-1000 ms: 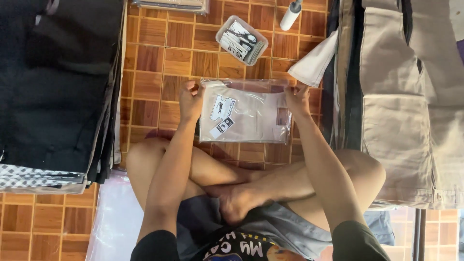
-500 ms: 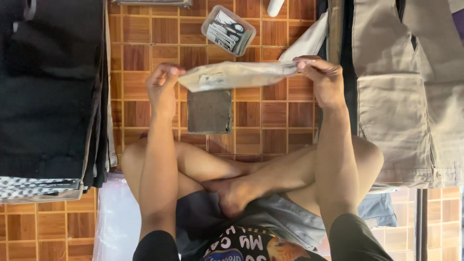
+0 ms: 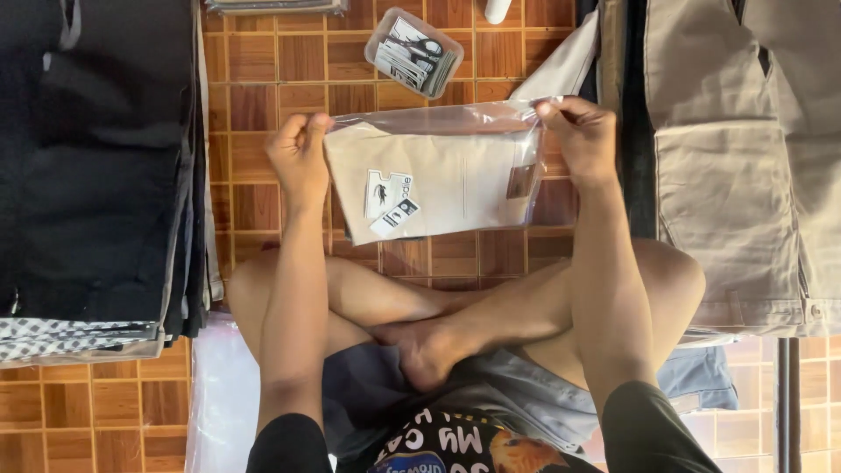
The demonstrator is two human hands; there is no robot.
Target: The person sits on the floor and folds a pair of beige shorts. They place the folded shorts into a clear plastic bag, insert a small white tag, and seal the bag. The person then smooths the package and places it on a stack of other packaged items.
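- left hand (image 3: 300, 158) pinches the left top corner of the clear plastic bag (image 3: 438, 180), fingers closed on the film; right hand (image 3: 580, 136) pinches the right top corner the same way
- bag hangs between both hands, held above the crossed legs and the brown tiled floor (image 3: 263, 83); long axis runs left to right, hand to hand; both hands equally near, each already on its corner
- bag contents: a folded beige garment (image 3: 455, 171) lying flat inside, paper tags (image 3: 390, 200) near its left end, a small dark label toward the right; garment fills most of the bag
- beyond the bag, apart from it: small clear plastic tub (image 3: 413, 51) on the floor, holding what look like tags or cards; cannot tell exactly
- left side: stack of dark folded clothes (image 3: 96, 166); right side: stack of beige folded clothes (image 3: 736, 166), near the right hand, not touching
- clear plastic sheets (image 3: 219, 394) lie by the left knee
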